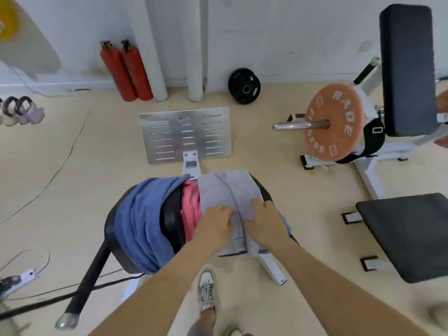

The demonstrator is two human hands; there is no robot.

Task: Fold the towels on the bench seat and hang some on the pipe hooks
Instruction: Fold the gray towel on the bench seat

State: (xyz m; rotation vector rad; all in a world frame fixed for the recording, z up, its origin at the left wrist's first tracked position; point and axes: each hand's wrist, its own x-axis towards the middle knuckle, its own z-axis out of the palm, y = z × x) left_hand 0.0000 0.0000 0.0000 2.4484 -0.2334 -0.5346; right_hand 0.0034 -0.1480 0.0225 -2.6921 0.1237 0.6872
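On the right part of the black bench seat (169,220) lies a grey towel (225,190), spread flat with a crease down its middle. Both hands press on its near half, palms down, fingers laid out on the cloth and clasping nothing: the left hand (214,226) left of the crease, the right hand (264,221) right of it. Just beside the grey towel lies a bunched pink towel (191,210), then a blue towel (140,214) draped over the seat's left end. Beyond, on the floor, stand a slotted metal plate (184,134) and two red cylinders (126,71).

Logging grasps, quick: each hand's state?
Left hand: fingers bent on the grey towel; grip cannot be told.
Right hand: open, pressing that towel.
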